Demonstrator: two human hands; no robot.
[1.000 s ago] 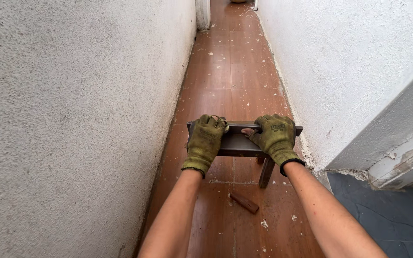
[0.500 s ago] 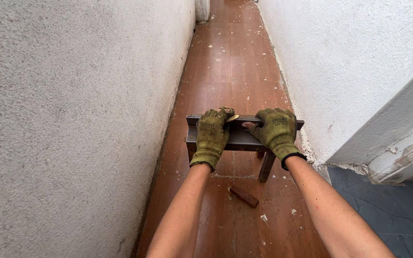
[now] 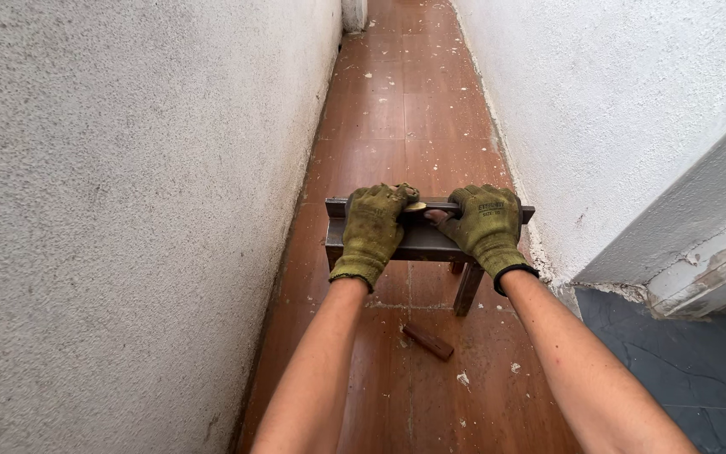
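Narrow corridor, rough white walls, brown floor [image 3: 413,109] littered with debris. Left hand [image 3: 373,231] and right hand [image 3: 485,227], gloved, both clamped on dark metal stand [image 3: 430,244] held across passage. Risks: stand scraping right wall [image 3: 615,126]; foot catching wood scrap [image 3: 428,341] underfoot.

Dark metal stand [image 3: 418,244], flat top level, one leg visible below, upright on brown tiled floor between white walls

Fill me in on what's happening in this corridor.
A person in worn green gloves grips a dark metal stand with both hands: the left hand and the right hand sit on its top edge. It stands on the brown tiled floor between two rough white walls. A small reddish block lies on the floor below it.
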